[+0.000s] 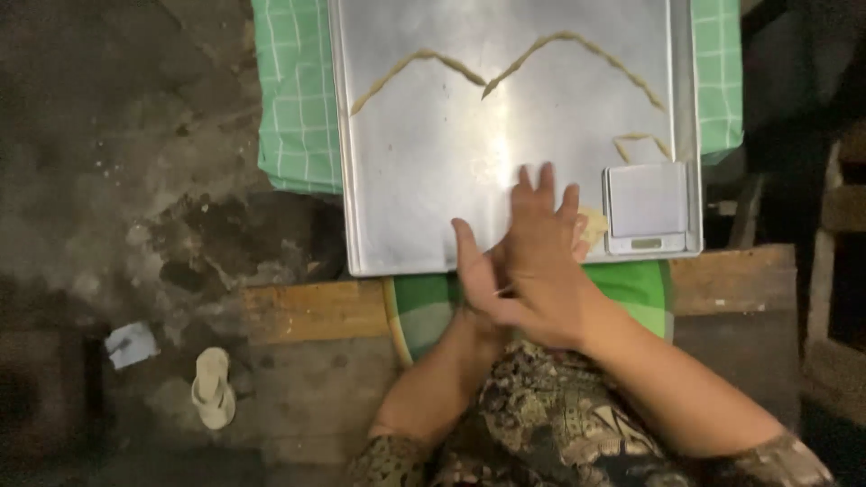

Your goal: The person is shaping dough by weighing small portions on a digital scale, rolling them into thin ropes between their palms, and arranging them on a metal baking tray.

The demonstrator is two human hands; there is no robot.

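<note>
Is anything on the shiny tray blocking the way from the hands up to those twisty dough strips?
Nothing visible does. Between the hands and the twisted dough strips lies only bare metal tray. The small scale sits off to the right, beside that path.

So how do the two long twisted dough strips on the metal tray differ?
The left dough strip is shorter, with a lower, flatter bend; the right dough strip is longer and peaks higher. The left one lies toward the tray's left side, the right one reaches toward its right rim. Both are pale, twisted and bent into a peak.
</note>
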